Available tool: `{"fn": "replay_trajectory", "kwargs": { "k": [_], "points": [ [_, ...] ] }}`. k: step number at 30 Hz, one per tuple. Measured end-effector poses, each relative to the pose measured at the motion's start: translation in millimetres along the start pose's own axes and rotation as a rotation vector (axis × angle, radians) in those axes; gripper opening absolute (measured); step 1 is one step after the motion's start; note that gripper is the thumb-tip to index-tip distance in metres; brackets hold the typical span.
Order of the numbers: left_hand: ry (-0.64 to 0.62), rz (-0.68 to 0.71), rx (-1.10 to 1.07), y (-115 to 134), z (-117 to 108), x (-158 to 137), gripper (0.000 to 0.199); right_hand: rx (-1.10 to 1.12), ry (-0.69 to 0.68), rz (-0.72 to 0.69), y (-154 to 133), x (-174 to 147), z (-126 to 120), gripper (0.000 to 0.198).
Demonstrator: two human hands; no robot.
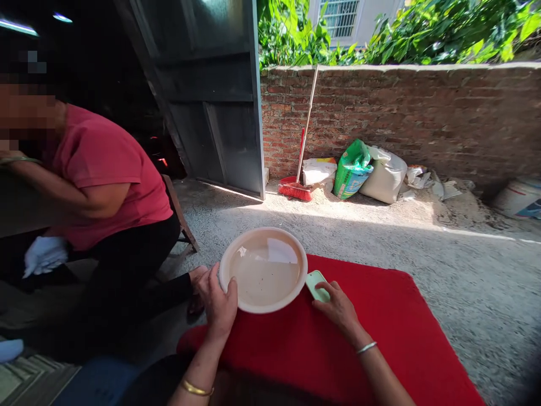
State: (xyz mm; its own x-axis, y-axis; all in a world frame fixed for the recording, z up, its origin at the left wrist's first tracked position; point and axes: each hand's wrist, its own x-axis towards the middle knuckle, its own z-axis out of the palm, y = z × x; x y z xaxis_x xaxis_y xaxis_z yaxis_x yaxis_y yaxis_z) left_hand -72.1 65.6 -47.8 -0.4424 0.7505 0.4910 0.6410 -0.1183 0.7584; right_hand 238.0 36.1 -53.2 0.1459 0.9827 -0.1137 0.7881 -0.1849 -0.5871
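Note:
A pale pink plastic basin with clear water in it stands at the far left part of the red cloth-covered table. My left hand grips its left rim, thumb over the edge and fingers around the outside. Small dark specks show in the water, along with bright reflections. Just right of the basin lies a pale green, flat, phone-shaped thing with rounded corners. My right hand has its thumb and fingers closed on the near end of it, covering part of it.
On the left a person in a pink shirt sits bent forward, a foot near the basin. Beyond stand a grey metal door, a red broom, a green sack, a white sack and a brick wall.

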Motion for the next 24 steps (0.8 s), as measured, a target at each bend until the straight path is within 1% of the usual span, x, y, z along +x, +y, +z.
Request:
{"fn": "replay_trajectory", "kwargs": {
  "k": [1,2,3,4,5,6,8,9,10,12,14,17,20,24],
  "points": [
    [-0.029,0.106,0.048,6,-2,1,0.041,0.054,0.033,-0.010,15,-9,-6,0.031],
    [-0.087,0.178,0.074,13,-3,2,0.035,0.111,0.085,-0.013,31,-19,-12,0.033],
    [-0.174,0.220,0.089,22,-2,4,0.030,0.163,0.147,-0.009,47,-30,-19,0.037],
    [-0.293,0.234,0.106,30,0,6,0.028,0.211,0.210,-0.004,62,-43,-26,0.041],
    [-0.427,0.201,0.125,39,4,8,0.027,0.254,0.270,0.006,76,-57,-33,0.044],
    [-0.566,0.131,0.147,46,9,10,0.024,0.288,0.327,0.025,88,-71,-40,0.046],
    [-0.814,-0.047,0.182,58,21,15,0.014,0.331,0.427,0.084,108,-98,-52,0.048],
    [-0.908,-0.122,0.187,63,27,18,0.007,0.345,0.470,0.119,117,-110,-56,0.049],
    [-0.978,-0.177,0.183,68,32,21,0.009,0.358,0.508,0.159,126,-120,-60,0.050],
    [-1.081,-0.230,0.145,80,39,26,0.023,0.386,0.568,0.247,143,-134,-63,0.052],
    [-1.182,-0.293,0.076,98,43,30,0.032,0.432,0.625,0.328,158,-142,-63,0.053],
    [-1.292,-0.366,-0.069,138,51,25,0.042,0.530,0.676,0.424,171,-148,-62,0.055],
    [-1.367,-0.390,-0.218,189,75,0,0.041,0.608,0.666,0.453,171,-152,-64,0.055],
    [-1.454,-0.381,-0.370,253,128,-53,0.033,0.650,0.642,0.461,163,-155,-71,0.052]
  ]
}}
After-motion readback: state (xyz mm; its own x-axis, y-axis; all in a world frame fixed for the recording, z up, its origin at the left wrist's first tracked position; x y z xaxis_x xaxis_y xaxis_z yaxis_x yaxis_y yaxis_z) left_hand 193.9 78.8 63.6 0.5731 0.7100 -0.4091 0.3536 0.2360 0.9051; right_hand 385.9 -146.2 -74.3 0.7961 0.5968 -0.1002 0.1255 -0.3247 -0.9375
